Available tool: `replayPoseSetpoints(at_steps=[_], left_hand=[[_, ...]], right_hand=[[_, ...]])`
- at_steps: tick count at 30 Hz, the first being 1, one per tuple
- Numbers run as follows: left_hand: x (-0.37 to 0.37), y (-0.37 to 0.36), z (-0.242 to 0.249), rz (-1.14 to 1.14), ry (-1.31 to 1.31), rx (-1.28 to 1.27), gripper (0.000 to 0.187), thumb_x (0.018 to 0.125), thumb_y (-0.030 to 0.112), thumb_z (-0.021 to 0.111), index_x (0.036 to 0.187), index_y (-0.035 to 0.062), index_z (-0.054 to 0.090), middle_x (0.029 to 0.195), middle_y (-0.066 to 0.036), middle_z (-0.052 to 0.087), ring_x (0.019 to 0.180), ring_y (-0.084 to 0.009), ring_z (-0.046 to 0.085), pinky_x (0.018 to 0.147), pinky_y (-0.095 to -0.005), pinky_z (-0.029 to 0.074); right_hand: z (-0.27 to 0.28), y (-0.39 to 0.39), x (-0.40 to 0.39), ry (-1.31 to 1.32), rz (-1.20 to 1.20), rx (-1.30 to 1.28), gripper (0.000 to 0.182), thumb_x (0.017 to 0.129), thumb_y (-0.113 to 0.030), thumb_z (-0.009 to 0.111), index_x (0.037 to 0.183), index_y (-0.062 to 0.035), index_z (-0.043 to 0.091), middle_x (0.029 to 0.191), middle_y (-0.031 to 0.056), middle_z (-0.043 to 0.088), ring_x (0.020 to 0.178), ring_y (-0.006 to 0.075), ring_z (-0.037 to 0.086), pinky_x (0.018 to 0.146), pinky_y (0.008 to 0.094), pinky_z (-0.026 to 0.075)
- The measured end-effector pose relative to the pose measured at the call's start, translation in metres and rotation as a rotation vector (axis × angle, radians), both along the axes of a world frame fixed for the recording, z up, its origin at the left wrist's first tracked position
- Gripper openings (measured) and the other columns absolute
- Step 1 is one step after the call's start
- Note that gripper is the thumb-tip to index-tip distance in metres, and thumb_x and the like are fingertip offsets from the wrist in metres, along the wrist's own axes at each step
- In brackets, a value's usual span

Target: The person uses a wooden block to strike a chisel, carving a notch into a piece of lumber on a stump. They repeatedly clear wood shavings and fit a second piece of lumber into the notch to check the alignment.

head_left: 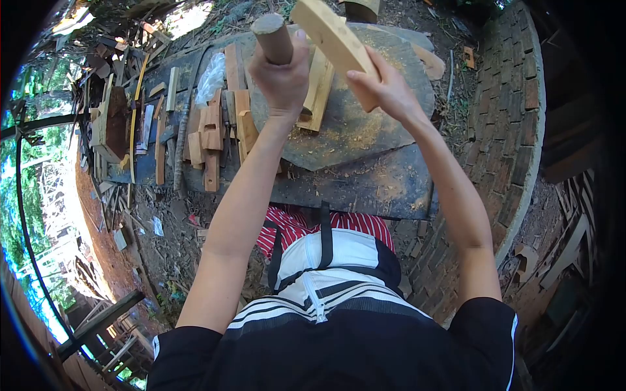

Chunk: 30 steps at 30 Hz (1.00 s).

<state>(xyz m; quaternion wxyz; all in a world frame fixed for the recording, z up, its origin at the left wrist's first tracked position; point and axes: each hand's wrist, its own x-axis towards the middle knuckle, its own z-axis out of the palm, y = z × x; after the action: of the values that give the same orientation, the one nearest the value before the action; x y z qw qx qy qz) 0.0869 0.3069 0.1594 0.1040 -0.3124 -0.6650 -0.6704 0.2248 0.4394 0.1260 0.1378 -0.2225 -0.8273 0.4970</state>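
My left hand (282,81) is closed in a fist round a thick round wooden handle (272,39), whose end points up toward the camera. Raised beside it, my right hand (388,88) grips the lower part of a pale curved wooden block (330,38). Behind and below both hands, a longer light wooden piece (318,91) lies on a big round wooden slab (352,140) sprinkled with shavings. Whatever is at the far end of the handle is hidden by my left hand.
A dark worktable (313,190) bears the slab. Wooden pieces, including a notched block (212,127), and a clear plastic bag (212,78) lie at its left. A curved brick wall (505,130) stands at the right. Scrap wood litters the ground.
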Motion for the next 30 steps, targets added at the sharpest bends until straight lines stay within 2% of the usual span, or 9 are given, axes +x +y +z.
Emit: replayPoseSetpoints(at_steps=[6,8,12,15,18,21,23,27,30], left_hand=[[0.004,-0.004,-0.005,0.011,-0.096,-0.037,0.018,0.084,0.010,0.076,0.079,0.0002,0.062,0.065,-0.002,0.063,0.062,-0.0073,0.059,0.060,-0.0269,0.048],[0.006,-0.001,0.005,0.123,0.151,-0.025,0.019,0.079,0.008,0.077,0.084,-0.0005,0.062,0.066,-0.004,0.064,0.062,-0.0085,0.060,0.062,-0.0276,0.049],[0.004,-0.004,0.006,0.024,-0.032,0.015,0.018,0.079,0.008,0.077,0.084,-0.0006,0.062,0.066,-0.006,0.064,0.063,-0.0094,0.061,0.062,-0.0264,0.049],[0.001,-0.005,-0.005,0.024,-0.096,-0.011,0.020,0.080,0.010,0.078,0.082,-0.0007,0.061,0.064,-0.006,0.064,0.064,-0.0098,0.064,0.062,-0.0269,0.050],[-0.001,-0.005,-0.001,0.181,0.308,-0.107,0.022,0.080,0.011,0.079,0.080,-0.0009,0.060,0.063,-0.007,0.063,0.062,-0.0103,0.063,0.060,-0.0287,0.050],[0.002,-0.002,0.000,0.153,0.147,-0.071,0.022,0.080,0.012,0.078,0.081,-0.0009,0.060,0.065,-0.008,0.064,0.062,-0.0117,0.063,0.061,-0.0299,0.051],[0.003,-0.008,-0.010,0.022,-0.053,-0.110,0.021,0.081,0.012,0.077,0.085,-0.0008,0.061,0.069,-0.009,0.065,0.065,-0.0136,0.065,0.064,-0.0304,0.052],[0.010,-0.005,0.002,0.066,0.095,-0.062,0.018,0.082,0.011,0.075,0.083,-0.0003,0.061,0.071,-0.009,0.066,0.065,-0.0125,0.064,0.065,-0.0299,0.052],[0.012,0.001,0.005,0.128,0.190,-0.034,0.019,0.083,0.012,0.075,0.082,-0.0001,0.061,0.071,-0.009,0.066,0.065,-0.0130,0.065,0.065,-0.0300,0.052]], right_hand=[[0.151,0.003,0.020,0.517,0.075,0.108,0.072,0.094,-0.049,0.062,0.152,-0.0135,0.039,0.105,0.0160,0.066,0.077,0.0182,0.069,0.056,0.0268,0.055],[0.202,-0.014,0.024,-0.134,0.262,0.223,0.089,0.091,-0.054,0.055,0.157,-0.0030,0.025,0.114,0.0295,0.066,0.095,0.0351,0.070,0.087,0.0446,0.056],[0.239,-0.020,0.037,-0.055,0.399,0.559,0.088,0.091,-0.052,0.058,0.151,0.0067,0.032,0.113,0.0291,0.067,0.085,0.0318,0.072,0.079,0.0422,0.058],[0.254,-0.004,0.018,0.480,0.740,-0.173,0.086,0.092,-0.044,0.061,0.150,0.0108,0.031,0.112,0.0288,0.067,0.081,0.0295,0.072,0.065,0.0327,0.059],[0.190,0.000,0.019,-0.127,0.427,0.629,0.090,0.092,-0.054,0.058,0.150,0.0102,0.031,0.120,0.0346,0.061,0.100,0.0332,0.070,0.078,0.0406,0.059],[0.207,-0.002,0.032,0.188,0.437,0.716,0.091,0.092,-0.056,0.056,0.150,0.0093,0.031,0.120,0.0351,0.060,0.105,0.0343,0.067,0.082,0.0426,0.057],[0.252,-0.021,0.035,0.184,0.361,0.025,0.088,0.093,-0.055,0.056,0.152,0.0046,0.032,0.118,0.0283,0.062,0.095,0.0343,0.069,0.078,0.0407,0.057],[0.208,-0.005,0.019,-0.291,0.457,0.455,0.088,0.093,-0.057,0.053,0.154,0.0030,0.030,0.123,0.0290,0.062,0.097,0.0372,0.068,0.081,0.0450,0.056],[0.202,0.008,0.029,0.106,0.361,0.554,0.090,0.093,-0.058,0.052,0.154,0.0048,0.028,0.123,0.0314,0.061,0.092,0.0392,0.069,0.083,0.0466,0.055]])
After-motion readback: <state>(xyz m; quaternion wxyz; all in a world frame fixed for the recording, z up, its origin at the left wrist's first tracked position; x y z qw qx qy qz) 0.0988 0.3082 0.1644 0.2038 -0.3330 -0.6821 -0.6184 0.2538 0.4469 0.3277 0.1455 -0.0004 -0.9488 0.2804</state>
